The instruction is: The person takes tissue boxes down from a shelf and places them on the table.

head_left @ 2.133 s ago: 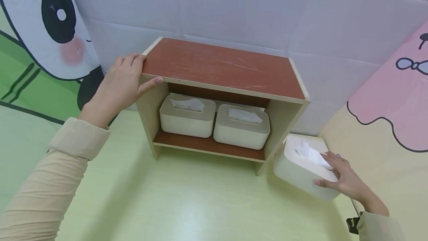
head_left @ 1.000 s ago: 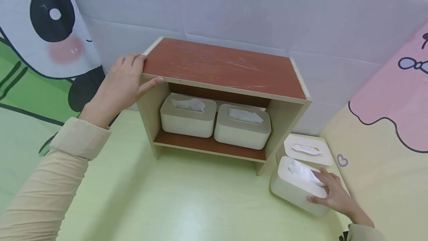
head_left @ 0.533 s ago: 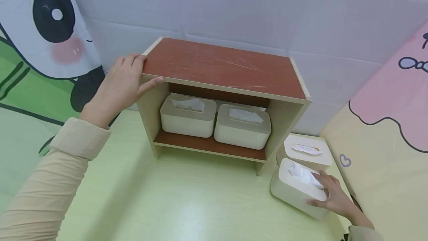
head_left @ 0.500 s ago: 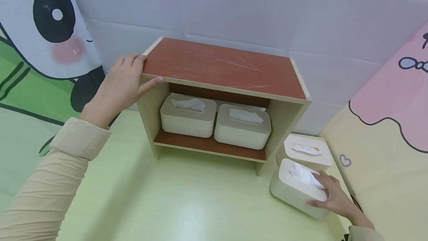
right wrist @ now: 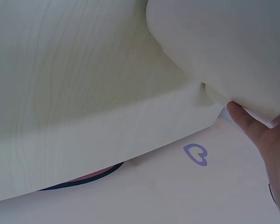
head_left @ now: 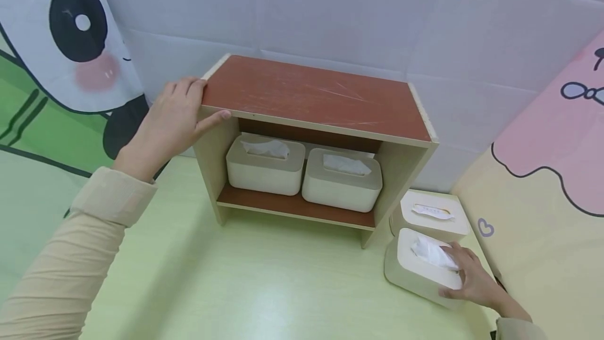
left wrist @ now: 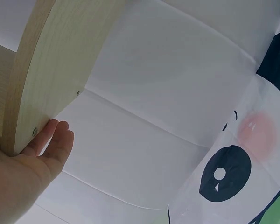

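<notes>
My left hand grips the top left corner of a small shelf with a reddish-brown top. Its thumb lies along the front edge; in the left wrist view, the fingers lie against the outer side panel. To the right of the shelf, my right hand holds a cream tissue box by its near right end, thumb on the front side, fingers over the lid beside the white tissue. The right wrist view shows the thumb at the box's lower edge, close over the table.
Two matching tissue boxes, a left one and a right one, stand side by side inside the shelf. Another box sits behind the held one, against the right wall. A pale wood table lies in front; printed cloth walls enclose it.
My right hand has drawn the tissue box toward me and lowered it, uncovering the box behind; in the last half second it shifts only slightly. The left hand stays on the shelf corner.
</notes>
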### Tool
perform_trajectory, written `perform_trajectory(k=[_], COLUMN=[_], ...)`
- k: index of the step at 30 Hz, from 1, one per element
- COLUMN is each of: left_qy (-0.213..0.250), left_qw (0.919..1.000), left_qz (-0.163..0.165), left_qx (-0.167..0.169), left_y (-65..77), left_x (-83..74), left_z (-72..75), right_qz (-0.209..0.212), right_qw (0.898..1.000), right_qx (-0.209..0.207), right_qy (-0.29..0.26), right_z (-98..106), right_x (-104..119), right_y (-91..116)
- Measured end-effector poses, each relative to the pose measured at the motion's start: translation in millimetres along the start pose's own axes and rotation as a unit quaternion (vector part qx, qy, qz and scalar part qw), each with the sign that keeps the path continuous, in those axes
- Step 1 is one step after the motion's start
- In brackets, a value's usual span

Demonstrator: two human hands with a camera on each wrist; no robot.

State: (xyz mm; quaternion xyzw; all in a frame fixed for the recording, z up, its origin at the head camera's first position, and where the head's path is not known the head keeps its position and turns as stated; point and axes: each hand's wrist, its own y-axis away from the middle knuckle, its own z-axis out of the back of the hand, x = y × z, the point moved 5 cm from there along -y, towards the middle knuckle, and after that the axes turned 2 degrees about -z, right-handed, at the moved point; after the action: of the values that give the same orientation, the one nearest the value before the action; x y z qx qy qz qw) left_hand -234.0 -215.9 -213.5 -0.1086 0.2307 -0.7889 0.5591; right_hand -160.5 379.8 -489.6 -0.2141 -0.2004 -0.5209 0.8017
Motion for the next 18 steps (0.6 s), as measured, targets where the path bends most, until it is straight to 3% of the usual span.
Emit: perform_trajectory(k=[6,18], left_qy=[0.001,0.001], left_qw=[1.0000,1.0000], left_qz=[0.002,0.004], left_qx=[0.001,0.006], left_y=[0.6,0.2], left_x=[-0.9,-2.7], left_z=[1.1,1.7], right_qz=[0.043,0.071], right_qw=[0.999,0.997], right_qx=[-0.010,0.026], right_qy=[-0.012,-0.009], right_z=[0.4,7.6], right_x=[-1.0,-7.5], right_y=[-0.8,-5.3])
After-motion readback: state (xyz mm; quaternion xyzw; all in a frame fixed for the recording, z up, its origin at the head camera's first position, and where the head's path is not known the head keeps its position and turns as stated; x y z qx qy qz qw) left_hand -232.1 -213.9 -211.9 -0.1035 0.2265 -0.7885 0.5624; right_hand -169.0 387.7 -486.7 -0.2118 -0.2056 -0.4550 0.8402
